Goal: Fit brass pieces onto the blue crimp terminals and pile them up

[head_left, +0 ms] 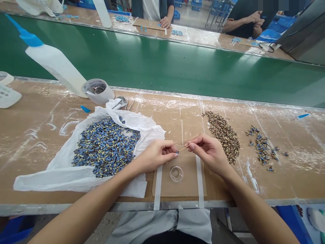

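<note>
My left hand (156, 155) pinches a tiny blue part (177, 153) between thumb and forefinger. My right hand (209, 150) pinches a thin wooden stick (186, 145), whose tip touches the blue part. Both hands hover over a taped-down cardboard patch (188, 184) above a small clear round dish (176, 173). To the left, a heap of small blue parts (105, 147) lies on a white plastic bag (63, 174). On the right lie a pile of brownish parts (224, 135) and a scattered group of blue parts (262, 149).
A white squeeze bottle with a blue nozzle (52, 61) and a tape roll (98, 90) stand at the back left. A green conveyor belt (162, 64) runs behind the bench. Other people (152, 10) work across the belt. The bench edge (162, 204) is near me.
</note>
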